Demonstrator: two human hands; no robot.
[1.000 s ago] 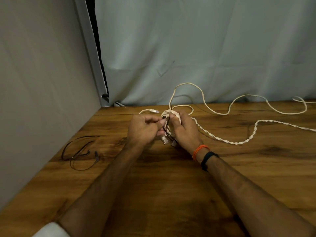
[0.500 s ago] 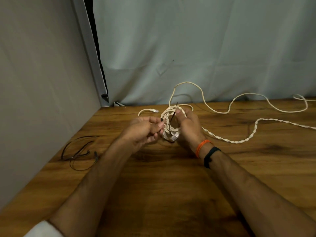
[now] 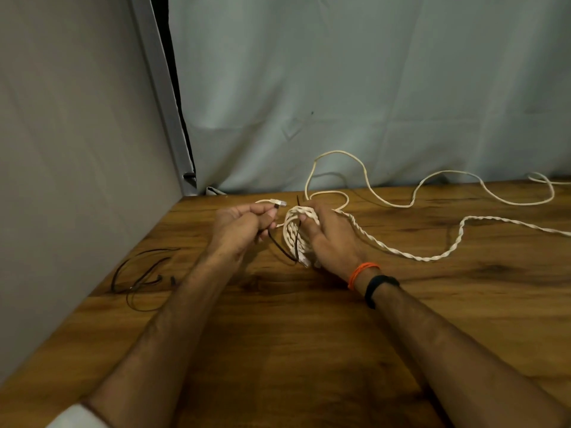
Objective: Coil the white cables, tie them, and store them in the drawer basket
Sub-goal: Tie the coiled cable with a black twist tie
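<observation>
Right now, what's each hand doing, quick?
Left hand: closed, pinching the dark tie.
Right hand: closed, gripping the white cable coil.

Smooth-grained wooden table (image 3: 309, 350), wrinkled matt cloth backdrop (image 3: 370, 88), twisted white cable (image 3: 401, 253).

The left hand (image 3: 239, 228) has drawn away from the white cable coil (image 3: 293, 234), pulling a dark tie (image 3: 279, 245) out leftward. The right hand (image 3: 330, 239) has tilted the coil more upright.

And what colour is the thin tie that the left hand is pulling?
Dark brown, nearly black tie, seen in the head view.
</observation>
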